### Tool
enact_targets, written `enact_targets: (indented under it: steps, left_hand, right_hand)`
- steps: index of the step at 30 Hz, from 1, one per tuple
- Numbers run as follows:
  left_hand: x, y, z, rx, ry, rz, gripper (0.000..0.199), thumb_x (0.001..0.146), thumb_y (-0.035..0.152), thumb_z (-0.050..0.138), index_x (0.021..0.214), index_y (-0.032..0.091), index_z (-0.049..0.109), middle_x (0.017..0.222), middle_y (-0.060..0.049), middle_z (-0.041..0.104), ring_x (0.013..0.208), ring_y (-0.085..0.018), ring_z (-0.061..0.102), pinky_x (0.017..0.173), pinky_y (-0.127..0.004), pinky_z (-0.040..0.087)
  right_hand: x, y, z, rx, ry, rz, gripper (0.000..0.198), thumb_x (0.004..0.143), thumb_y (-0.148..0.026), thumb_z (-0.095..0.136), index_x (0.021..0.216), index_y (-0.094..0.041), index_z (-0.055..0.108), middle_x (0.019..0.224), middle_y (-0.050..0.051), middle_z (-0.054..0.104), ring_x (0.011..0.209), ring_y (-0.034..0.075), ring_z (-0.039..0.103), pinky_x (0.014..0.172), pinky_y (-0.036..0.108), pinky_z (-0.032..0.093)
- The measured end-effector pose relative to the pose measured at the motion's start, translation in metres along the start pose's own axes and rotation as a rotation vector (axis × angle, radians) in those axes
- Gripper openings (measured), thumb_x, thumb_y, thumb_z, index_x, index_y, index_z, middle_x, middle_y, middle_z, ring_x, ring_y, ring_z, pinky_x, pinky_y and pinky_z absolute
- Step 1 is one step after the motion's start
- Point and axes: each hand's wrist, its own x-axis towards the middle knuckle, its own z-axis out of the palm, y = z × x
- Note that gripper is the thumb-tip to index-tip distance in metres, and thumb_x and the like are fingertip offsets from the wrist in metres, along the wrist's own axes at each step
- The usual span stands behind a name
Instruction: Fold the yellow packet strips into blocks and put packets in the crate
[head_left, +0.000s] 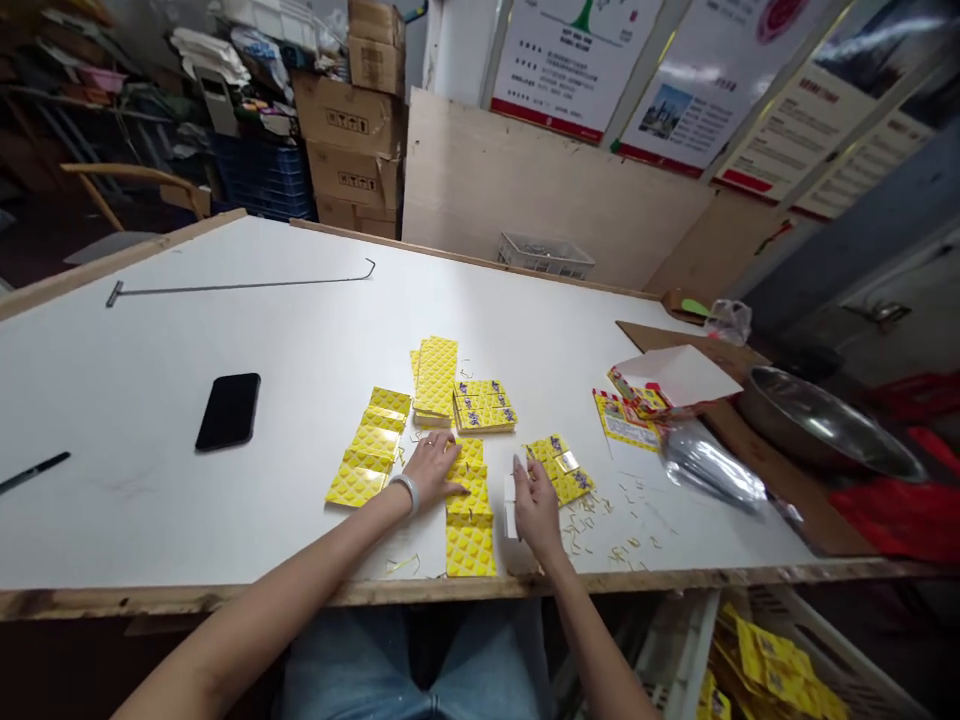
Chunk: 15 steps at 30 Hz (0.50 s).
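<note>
The left hand (433, 466) lies flat, fingers spread, pressing on the top of a column of yellow packets (469, 510) that runs toward the near edge of the white desk (150, 400). The right hand (534, 505) stands on its edge just beside that column, fingers loosely open and gripping nothing; whether it touches the small white piece next to it cannot be told. The two hands are apart, with the column between them.

To the left of the column a second row of yellow packets (371, 445) lies fanned, overlapping one another. Behind the hands sits a taller stack of packets (436, 378) and beside it a lower printed stack (484, 406). Just right of the right hand lies a small cluster of packets (561, 468), with thin scraps scattered on the desk around it.

Farther right, a white folded box (679, 375) rests over more printed packets (628, 420), near a clear plastic bag (709, 465). A steel bowl (825, 420) stands at the desk's right end; its contents cannot be made out. A grey basket (546, 256) sits at the far edge, holding something dark that is too small to tell. Below the desk, a bin (772, 670) holds more yellow packets. A black phone (228, 411) lies well to the left.
</note>
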Motion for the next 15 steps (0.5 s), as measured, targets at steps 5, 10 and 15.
enact_targets:
  steps: [5,10,15]
  left_hand:
    - [-0.003,-0.001,0.019,-0.025,-0.015,0.013,0.014,0.082,0.028,0.059,0.075,0.017,0.062,0.086,-0.006,0.056,0.086,-0.021,0.052,0.074,-0.034,0.045]
    - [-0.005,0.003,0.02,-0.079,-0.008,-0.011,0.017,0.084,0.023,0.056,0.07,0.017,0.063,0.083,-0.005,0.056,0.083,-0.019,0.052,0.073,-0.031,0.045]
    - [-0.004,0.003,0.02,-0.101,-0.05,-0.043,0.015,0.085,0.021,0.054,0.075,0.016,0.065,0.086,-0.006,0.057,0.086,-0.019,0.052,0.075,-0.031,0.045]
  right_hand:
    - [0.014,0.01,0.028,-0.303,-0.139,-0.023,0.031,0.093,-0.044,0.03,0.078,-0.022,0.046,0.06,-0.001,0.051,0.053,0.016,0.049,0.05,0.025,0.031]
    - [0.022,0.012,0.045,-0.548,-0.295,-0.042,0.03,0.094,-0.039,0.025,0.083,-0.02,0.045,0.062,0.002,0.057,0.054,0.017,0.053,0.049,0.024,0.026]
    - [0.026,0.012,0.052,-0.769,-0.363,-0.074,0.027,0.094,-0.035,0.023,0.088,-0.018,0.044,0.066,0.006,0.061,0.053,0.017,0.054,0.047,0.024,0.02]
